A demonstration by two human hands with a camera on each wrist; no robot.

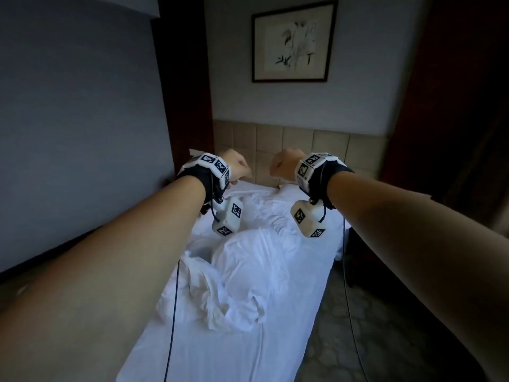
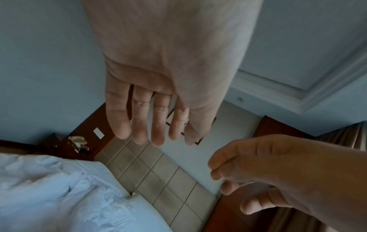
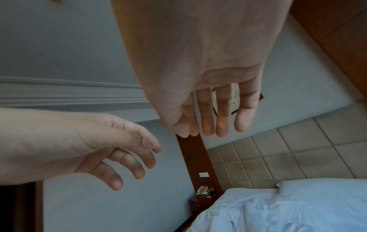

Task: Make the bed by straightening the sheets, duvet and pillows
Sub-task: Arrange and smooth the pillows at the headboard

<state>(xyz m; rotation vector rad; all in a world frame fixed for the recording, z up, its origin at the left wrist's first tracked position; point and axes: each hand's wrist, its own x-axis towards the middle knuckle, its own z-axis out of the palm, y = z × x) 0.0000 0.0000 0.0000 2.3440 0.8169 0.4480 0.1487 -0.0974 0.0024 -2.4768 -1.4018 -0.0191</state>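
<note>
A narrow bed with a white sheet [image 1: 209,351] stretches away from me toward a tan padded headboard [image 1: 316,150]. A crumpled white duvet [image 1: 234,279] lies bunched across the middle of the bed. A white pillow [image 3: 325,188] lies at the head end. Both arms are stretched out high above the bed. My left hand [image 1: 238,168] is empty, its fingers [image 2: 139,124] straight and relaxed. My right hand [image 1: 283,166] is also empty, its fingers [image 3: 224,116] loose. The two hands hang close together and touch no bedding.
A framed picture [image 1: 293,42] hangs above the headboard. A dark wooden nightstand with a telephone [image 3: 203,190] stands left of the bed head. A grey wall [image 1: 82,133] runs close along the bed's left side. Patterned floor [image 1: 366,326] lies on the right.
</note>
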